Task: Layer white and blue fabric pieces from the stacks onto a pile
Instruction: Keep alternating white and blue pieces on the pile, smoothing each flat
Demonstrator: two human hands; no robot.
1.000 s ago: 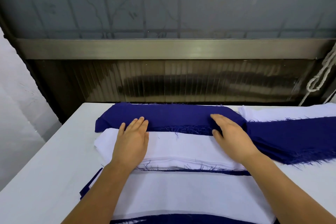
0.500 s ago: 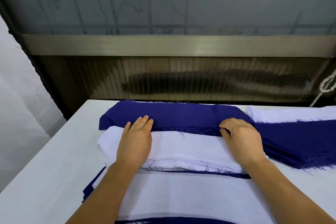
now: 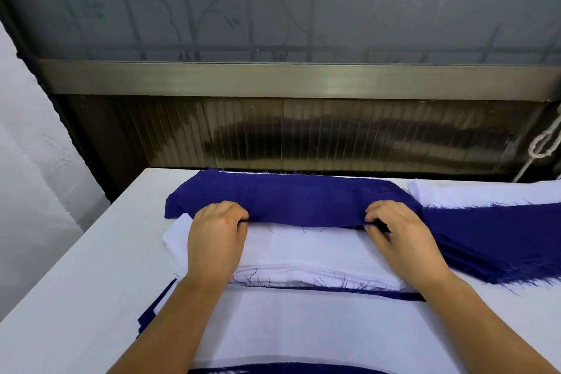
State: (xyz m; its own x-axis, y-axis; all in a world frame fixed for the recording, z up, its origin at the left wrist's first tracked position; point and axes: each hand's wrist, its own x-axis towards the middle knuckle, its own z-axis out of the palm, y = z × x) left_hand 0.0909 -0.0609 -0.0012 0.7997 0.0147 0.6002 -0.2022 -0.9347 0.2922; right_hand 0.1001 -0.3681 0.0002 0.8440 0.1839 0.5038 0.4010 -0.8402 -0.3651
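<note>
Pinching frayed woven blue strip (image 3: 291,200): left hand (image 3: 215,240), right hand (image 3: 400,237).

The blue stack (image 3: 498,240) and white stack (image 3: 485,193) at right run off the frame's edge.

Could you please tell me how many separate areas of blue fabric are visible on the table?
4: the far blue stack gripped by both hands, the blue stack at right, thin blue edges under the white stack, and a blue strip nearest; more layers may be hidden.
</note>
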